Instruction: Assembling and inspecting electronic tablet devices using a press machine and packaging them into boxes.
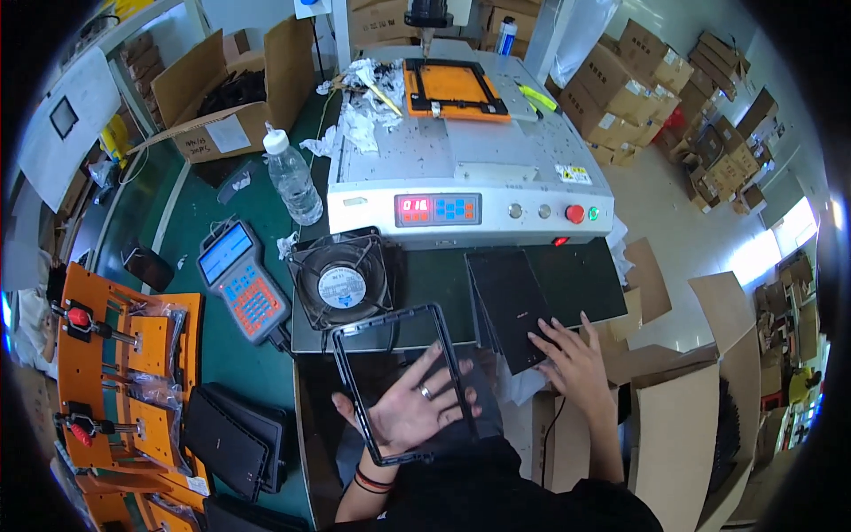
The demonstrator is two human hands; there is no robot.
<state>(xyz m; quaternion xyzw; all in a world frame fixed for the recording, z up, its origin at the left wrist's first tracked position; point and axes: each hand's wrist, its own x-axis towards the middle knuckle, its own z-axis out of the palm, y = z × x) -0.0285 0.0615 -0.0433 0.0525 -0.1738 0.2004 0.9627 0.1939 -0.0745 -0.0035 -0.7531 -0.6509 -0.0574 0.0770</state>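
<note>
A thin black rectangular plastic frame (386, 318) rests tilted across my left hand (412, 408), above my lap. The palm faces up behind the frame, with the fingers spread across its right bar and the thumb by its left bar. My right hand (574, 362) lies with fingers stretched over the lower right corner of a flat black panel (510, 297). That panel overlaps another dark panel and sits at the bench's front edge. On the orange fixture (501, 113) of the bench machine lies another black frame (450, 86), under the machine's nozzle (426, 43).
A black fan (341, 279), a handheld keypad unit (244, 282) and a clear bottle (292, 180) stand before the machine (372, 206). Orange clamp fixtures (146, 350) and black casings (232, 434) line the left. Cardboard boxes (674, 426) stand on the right.
</note>
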